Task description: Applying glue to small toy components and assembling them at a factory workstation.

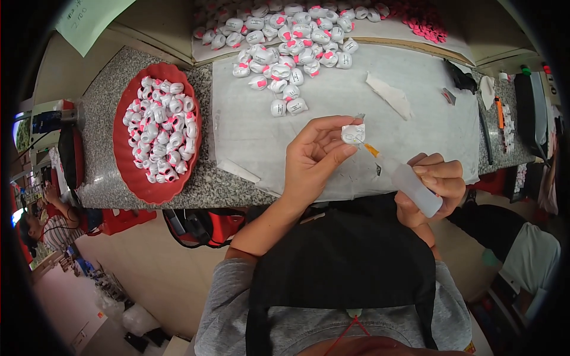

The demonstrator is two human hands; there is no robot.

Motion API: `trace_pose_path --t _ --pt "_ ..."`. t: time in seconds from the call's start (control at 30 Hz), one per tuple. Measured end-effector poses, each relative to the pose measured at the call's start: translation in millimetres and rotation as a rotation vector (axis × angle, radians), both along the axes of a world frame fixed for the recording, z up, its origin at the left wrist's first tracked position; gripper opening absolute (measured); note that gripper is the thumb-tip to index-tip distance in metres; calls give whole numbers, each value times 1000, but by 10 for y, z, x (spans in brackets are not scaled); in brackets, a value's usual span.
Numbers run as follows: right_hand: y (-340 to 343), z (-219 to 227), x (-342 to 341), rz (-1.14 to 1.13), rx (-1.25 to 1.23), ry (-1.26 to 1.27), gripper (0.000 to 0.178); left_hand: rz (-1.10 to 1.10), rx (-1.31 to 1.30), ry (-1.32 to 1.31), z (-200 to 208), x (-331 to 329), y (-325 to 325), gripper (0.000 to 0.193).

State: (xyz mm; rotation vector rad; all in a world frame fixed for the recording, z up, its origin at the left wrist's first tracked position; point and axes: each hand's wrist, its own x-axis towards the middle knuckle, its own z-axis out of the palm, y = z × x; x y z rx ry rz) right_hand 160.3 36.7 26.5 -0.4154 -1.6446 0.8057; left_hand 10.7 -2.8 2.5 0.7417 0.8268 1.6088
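Between the thumb and fingers of my left hand [317, 155] is a small white moulded piece [353, 134], held up over the paper-covered worktop. My right hand [436, 184] is wrapped round a translucent white squeeze bottle [417, 188], tilted so that its orange nozzle [372, 151] points at the white piece. The nozzle's thin tip is at or very near the piece; whether they touch I cannot tell. Beyond my hands lies a heap of small white pieces with pink bows [291, 50].
A red scalloped tray [122, 151] full of similar white-and-pink pieces stands at the left. Pink bits [424, 24] lie at the back right. A torn paper strip [389, 95] rests on the white sheet [237, 130]. An orange-handled tool [499, 113] is at the right. Other people sit at both sides.
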Motion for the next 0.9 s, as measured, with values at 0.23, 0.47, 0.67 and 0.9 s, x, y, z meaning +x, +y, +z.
trace_pose_path --t 0.23,0.47,0.67,0.9 --pt "-5 12 15 4 -24 15 34 3 -4 7 -16 0 10 31" --pt "-4 26 -19 1 -30 58 32 10 7 34 -20 1 5 31" --pt "17 -11 9 78 -10 52 44 10 -5 46 -14 5 0 31" --pt "-13 -4 -50 10 -11 13 36 44 51 232 -52 10 -3 30"
